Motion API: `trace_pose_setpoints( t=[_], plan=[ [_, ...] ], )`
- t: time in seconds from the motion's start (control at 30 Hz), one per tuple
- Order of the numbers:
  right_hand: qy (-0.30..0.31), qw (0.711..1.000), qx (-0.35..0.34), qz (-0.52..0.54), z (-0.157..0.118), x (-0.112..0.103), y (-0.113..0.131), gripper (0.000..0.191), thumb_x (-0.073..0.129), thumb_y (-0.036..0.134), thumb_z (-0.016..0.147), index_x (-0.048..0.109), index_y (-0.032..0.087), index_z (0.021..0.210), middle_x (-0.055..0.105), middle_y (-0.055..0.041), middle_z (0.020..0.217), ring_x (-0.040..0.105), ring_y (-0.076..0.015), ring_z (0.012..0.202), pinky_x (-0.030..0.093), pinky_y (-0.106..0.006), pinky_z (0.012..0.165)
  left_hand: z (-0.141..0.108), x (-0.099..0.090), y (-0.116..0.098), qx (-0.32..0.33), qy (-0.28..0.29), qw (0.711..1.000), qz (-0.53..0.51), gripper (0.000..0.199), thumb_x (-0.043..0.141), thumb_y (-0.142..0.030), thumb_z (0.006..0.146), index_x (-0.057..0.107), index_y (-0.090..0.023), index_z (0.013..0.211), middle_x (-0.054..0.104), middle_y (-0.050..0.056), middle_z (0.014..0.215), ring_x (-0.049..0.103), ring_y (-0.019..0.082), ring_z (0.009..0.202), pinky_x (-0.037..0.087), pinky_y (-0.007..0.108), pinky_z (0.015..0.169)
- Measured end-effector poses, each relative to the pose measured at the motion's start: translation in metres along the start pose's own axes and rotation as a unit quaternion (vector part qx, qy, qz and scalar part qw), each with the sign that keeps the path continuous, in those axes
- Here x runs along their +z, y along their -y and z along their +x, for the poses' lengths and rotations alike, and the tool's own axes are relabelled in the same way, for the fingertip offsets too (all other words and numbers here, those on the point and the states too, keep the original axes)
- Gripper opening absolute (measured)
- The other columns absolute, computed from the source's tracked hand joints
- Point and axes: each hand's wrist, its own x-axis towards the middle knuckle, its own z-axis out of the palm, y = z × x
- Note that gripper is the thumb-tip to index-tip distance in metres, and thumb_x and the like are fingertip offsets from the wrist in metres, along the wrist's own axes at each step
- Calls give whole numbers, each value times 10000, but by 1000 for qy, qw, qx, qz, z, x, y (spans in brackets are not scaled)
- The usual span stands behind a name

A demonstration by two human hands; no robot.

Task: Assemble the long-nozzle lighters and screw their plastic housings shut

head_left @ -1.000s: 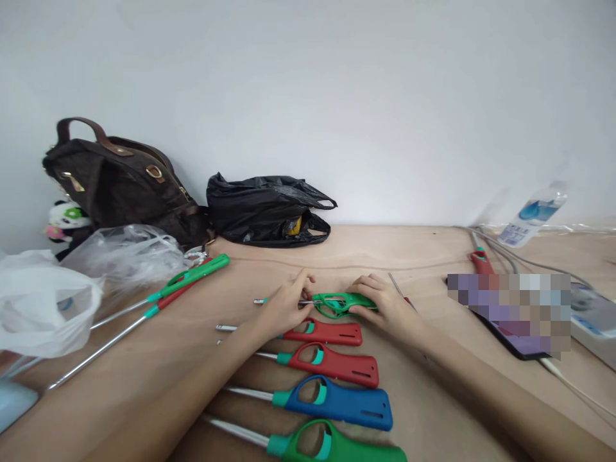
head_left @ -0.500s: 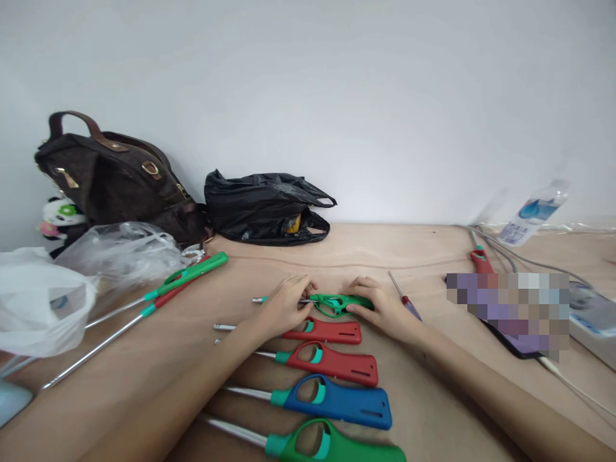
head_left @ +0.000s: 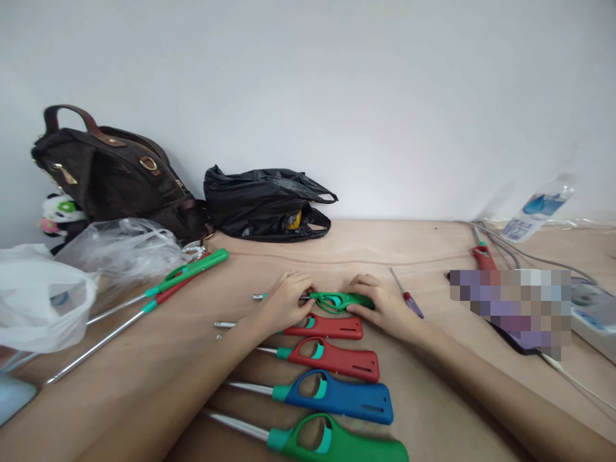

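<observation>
A green gas lighter (head_left: 332, 301) lies across the table between my hands, its metal tube pointing left. My left hand (head_left: 287, 300) is closed around the tube near the trigger end; its fingertips are partly hidden. My right hand (head_left: 380, 303) grips the end of the green handle, thumb on the near side and fingers over the far side. Just nearer to me, a red lighter (head_left: 332, 326) lies parallel, partly covered by my left hand. Beyond it come a second red lighter (head_left: 349, 363), a blue lighter (head_left: 360, 401) and another green lighter (head_left: 366, 448), in a row.
A screwdriver (head_left: 408, 298) lies right of my right hand. Further right are a phone (head_left: 505, 330), a red lighter (head_left: 482, 258), cables and a tilted bottle (head_left: 539, 206). At left are more lighters (head_left: 192, 268), plastic bags (head_left: 48, 308), a backpack (head_left: 125, 179) and a black bag (head_left: 255, 205).
The view has shifted slightly. Both hands keep their hold on the green lighter, and its handle part looks slightly turned; the other things lie as before.
</observation>
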Motion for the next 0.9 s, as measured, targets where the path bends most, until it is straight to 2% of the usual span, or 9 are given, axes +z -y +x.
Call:
trace_pose_setpoints(
  t=[0.5, 0.9],
  plan=[
    [-18, 1000, -9, -2, -1, 1, 1, 222, 556, 272, 922, 645, 197, 1111, 626, -91, 1082, 549, -245, 1007, 478, -412, 896, -1, 1, 1, 11, -28, 1000, 5, 155, 599, -79, 740, 579, -179, 858, 650, 22, 892, 604, 215, 889, 430, 323, 803],
    [-13, 1000, -10, -18, -1, 2, 1, 219, 566, 265, 913, 642, 213, 1111, 625, -89, 1098, 558, -247, 1024, 472, -429, 915, 0, 0, -1, 11, -20, 1000, 5, 146, 585, -77, 741, 588, -180, 845, 649, 29, 884, 596, 209, 881, 446, 315, 803]
  ],
)
